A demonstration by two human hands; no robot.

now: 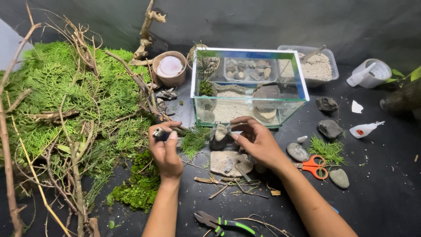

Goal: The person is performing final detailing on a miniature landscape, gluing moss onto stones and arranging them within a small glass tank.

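My left hand (pixel 165 151) is closed around a small dark tube-like object (pixel 159 133), held upright just in front of the glass tank (pixel 302 90). My right hand (pixel 256 138) grips a dark upright rock (pixel 219 136) with thumb and fingers, above a flat brownish stone (pixel 228 162) on the black table. A tuft of green sprigs (pixel 194 138) lies between my two hands. Inside the tank are pale gravel, a grey rock and a small green plant.
A heap of green foliage and dry branches (pixel 74 105) fills the left. Moss clump (pixel 138 184), orange scissors (pixel 313 166), several stones (pixel 330 128), green-handled pliers (pixel 221 222), a white squeeze bottle (pixel 364 130), a gravel tub (pixel 318 66) and a tape roll (pixel 372 72) lie around.
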